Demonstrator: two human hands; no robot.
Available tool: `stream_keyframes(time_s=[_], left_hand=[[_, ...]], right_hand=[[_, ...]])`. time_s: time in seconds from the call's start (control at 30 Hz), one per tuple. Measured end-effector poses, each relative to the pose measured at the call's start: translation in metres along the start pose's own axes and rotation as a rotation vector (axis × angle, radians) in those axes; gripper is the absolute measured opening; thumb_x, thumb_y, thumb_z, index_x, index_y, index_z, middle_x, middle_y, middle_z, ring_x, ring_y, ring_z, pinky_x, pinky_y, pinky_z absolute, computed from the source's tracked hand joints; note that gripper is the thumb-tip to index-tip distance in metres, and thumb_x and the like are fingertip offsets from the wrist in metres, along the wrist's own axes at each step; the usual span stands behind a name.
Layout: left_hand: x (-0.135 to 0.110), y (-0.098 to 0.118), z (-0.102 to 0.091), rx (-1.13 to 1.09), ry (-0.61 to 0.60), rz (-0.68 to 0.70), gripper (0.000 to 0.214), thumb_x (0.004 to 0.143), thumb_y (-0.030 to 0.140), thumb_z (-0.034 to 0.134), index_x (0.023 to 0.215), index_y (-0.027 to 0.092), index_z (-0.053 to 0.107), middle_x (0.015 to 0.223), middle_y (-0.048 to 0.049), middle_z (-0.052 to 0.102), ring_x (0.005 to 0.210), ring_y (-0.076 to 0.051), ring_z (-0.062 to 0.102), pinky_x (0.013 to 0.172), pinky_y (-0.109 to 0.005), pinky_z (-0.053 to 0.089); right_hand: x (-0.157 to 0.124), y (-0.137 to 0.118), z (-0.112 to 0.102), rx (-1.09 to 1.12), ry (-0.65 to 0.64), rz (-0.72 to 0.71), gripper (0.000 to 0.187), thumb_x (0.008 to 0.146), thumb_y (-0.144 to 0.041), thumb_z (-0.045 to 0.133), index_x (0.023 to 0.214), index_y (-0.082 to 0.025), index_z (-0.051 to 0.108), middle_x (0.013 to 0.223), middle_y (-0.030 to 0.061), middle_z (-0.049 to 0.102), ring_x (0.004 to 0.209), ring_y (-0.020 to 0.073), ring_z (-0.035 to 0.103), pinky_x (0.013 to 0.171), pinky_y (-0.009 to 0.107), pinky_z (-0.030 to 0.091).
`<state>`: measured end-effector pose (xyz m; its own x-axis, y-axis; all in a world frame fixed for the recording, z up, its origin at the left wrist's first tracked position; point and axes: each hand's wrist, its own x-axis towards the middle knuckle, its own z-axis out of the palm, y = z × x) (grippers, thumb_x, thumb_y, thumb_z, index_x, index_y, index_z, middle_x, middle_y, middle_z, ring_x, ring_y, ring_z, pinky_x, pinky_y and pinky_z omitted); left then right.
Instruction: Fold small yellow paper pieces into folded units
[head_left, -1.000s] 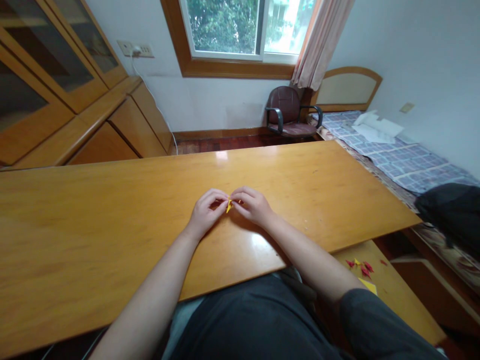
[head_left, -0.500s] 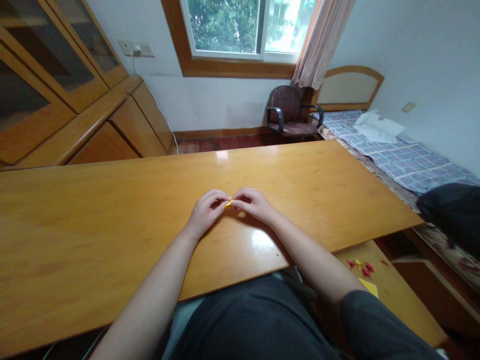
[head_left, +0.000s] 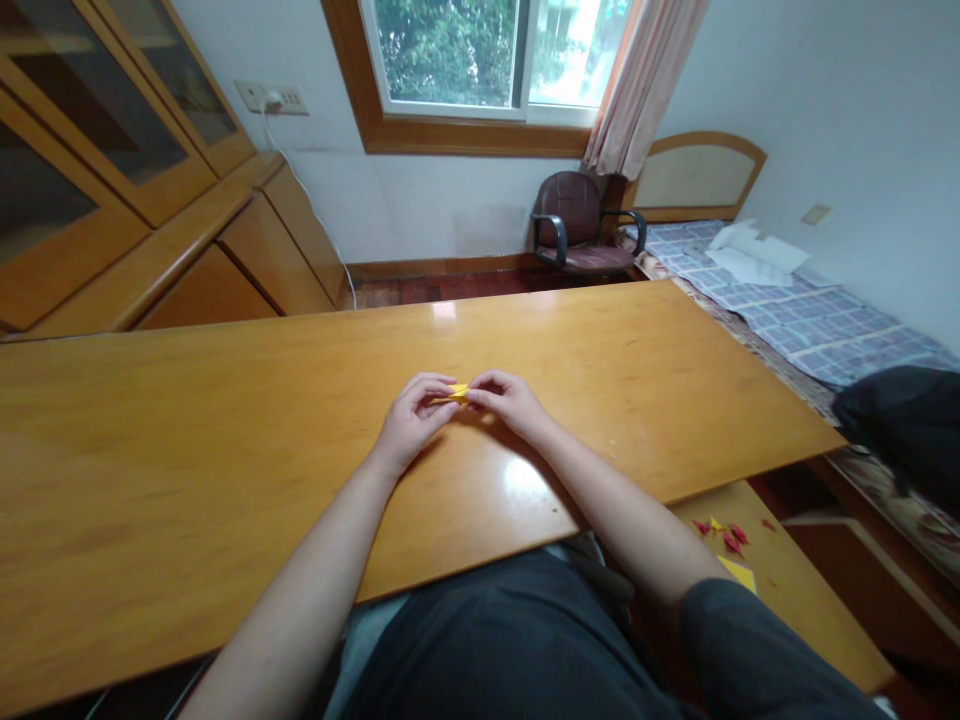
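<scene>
A small piece of folded yellow paper (head_left: 459, 393) is pinched between my two hands, just above the wooden table (head_left: 225, 440). My left hand (head_left: 417, 418) grips its left side, the thumb below and the fingers curled over the top. At the right end, my right hand (head_left: 507, 400) pinches the paper between thumb and forefinger. Both hands are closed on it, and the fingertips hide part of its folds.
A lower surface (head_left: 817, 600) at the right holds several small red folded papers (head_left: 733, 540), a yellow one (head_left: 716, 524) and a yellow sheet (head_left: 739, 572). Beyond the table stand an armchair (head_left: 574, 220), a bed (head_left: 795, 310) with a black bag (head_left: 900, 425), and a cabinet (head_left: 247, 240).
The yellow paper has turned and moved slightly up, and more of it shows between my fingers. My left fingers have opened a little around it; both forearms have barely moved.
</scene>
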<state>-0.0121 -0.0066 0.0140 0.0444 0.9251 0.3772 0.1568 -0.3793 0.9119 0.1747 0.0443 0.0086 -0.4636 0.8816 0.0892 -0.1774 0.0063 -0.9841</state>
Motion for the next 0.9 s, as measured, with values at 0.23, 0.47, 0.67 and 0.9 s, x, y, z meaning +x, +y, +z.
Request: stream_keyframes(time_s=[0.23,0.47,0.67,0.9], left_hand=[[0.005,-0.003,0.001,0.091,0.058,-0.017,0.014,0.081,0.034,0.068,0.082,0.019,0.068,0.098,-0.0064,0.065,0.096,-0.019,0.062,0.087,-0.036,0.053],[0.005,-0.009,0.002,0.077,0.077,-0.087,0.014,0.082,0.032,0.065,0.081,0.018,0.067,0.094,-0.0054,0.067,0.091,-0.019,0.064,0.085,-0.034,0.052],[0.005,-0.003,0.003,0.161,0.053,-0.015,0.016,0.083,0.034,0.065,0.081,0.019,0.066,0.094,-0.0053,0.066,0.092,-0.019,0.063,0.085,-0.033,0.052],[0.006,-0.003,0.005,0.249,0.094,-0.002,0.017,0.084,0.034,0.064,0.078,0.019,0.066,0.09,-0.0048,0.067,0.088,-0.017,0.063,0.081,-0.031,0.052]], right_hand=[[-0.001,-0.004,0.004,-0.021,-0.005,0.032,0.034,0.067,-0.043,0.079,0.082,-0.016,0.064,0.069,-0.0004,0.068,0.064,0.012,0.062,0.065,0.025,0.051],[0.0,0.0,0.004,-0.041,-0.003,0.087,0.036,0.068,-0.044,0.078,0.082,-0.015,0.062,0.067,-0.0011,0.067,0.06,0.011,0.061,0.059,0.023,0.048],[0.001,0.005,0.004,-0.061,-0.006,0.063,0.034,0.07,-0.043,0.077,0.083,-0.016,0.061,0.065,-0.0024,0.065,0.055,0.0097,0.059,0.056,0.022,0.046],[0.002,0.007,0.007,-0.153,0.007,0.021,0.032,0.071,-0.042,0.075,0.083,-0.016,0.061,0.066,-0.0023,0.066,0.057,0.0105,0.06,0.057,0.022,0.046]])
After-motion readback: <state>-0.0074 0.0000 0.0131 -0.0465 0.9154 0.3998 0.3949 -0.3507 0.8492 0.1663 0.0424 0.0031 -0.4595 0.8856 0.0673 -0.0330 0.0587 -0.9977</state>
